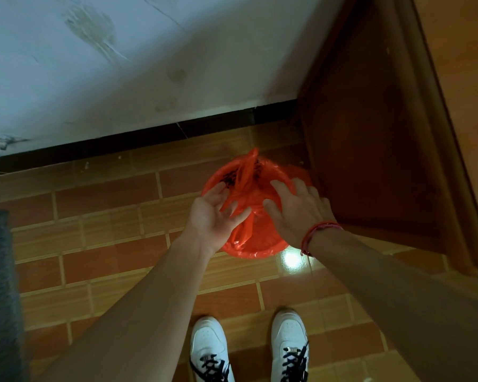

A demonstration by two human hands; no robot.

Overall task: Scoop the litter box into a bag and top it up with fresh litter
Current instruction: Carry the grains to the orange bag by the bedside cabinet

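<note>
Shoes (207,346): 6 o'clock, on the tile floor (108,271).
Left hand (215,213): fingers spread and loose against the bag's 9 o'clock fold, pinching nothing.
Right hand (295,210): spread, palm down on the bag's 3 o'clock side.
Bag (255,245): red, on the floor between the hands. Handles stand gathered at 12 o'clock. Dark bits inside are too blurred to identify.
Door (370,133): 2 o'clock, just beside the bag.
Litter box: not in view.
Step (judged): opening the mouth. Part both sides evenly and pull gently, since thin film likely tears.
</note>
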